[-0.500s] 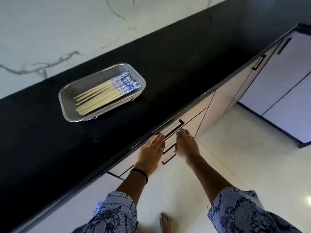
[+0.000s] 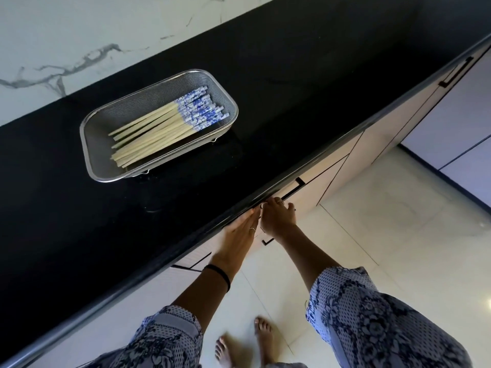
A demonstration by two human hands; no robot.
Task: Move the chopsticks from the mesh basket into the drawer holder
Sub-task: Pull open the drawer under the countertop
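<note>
The chopsticks lie in the mesh basket on the black counter. Both hands, left hand and right hand, reach the drawer handle; their fingertips vanish under the counter's edge, so either grip cannot be judged.

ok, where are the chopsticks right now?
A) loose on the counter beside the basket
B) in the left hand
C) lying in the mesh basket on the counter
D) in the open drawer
C. The chopsticks lie bundled in the mesh basket on the black counter, while the left hand and right hand are both down at the drawer front under the counter edge, with no chopsticks in them.
</note>
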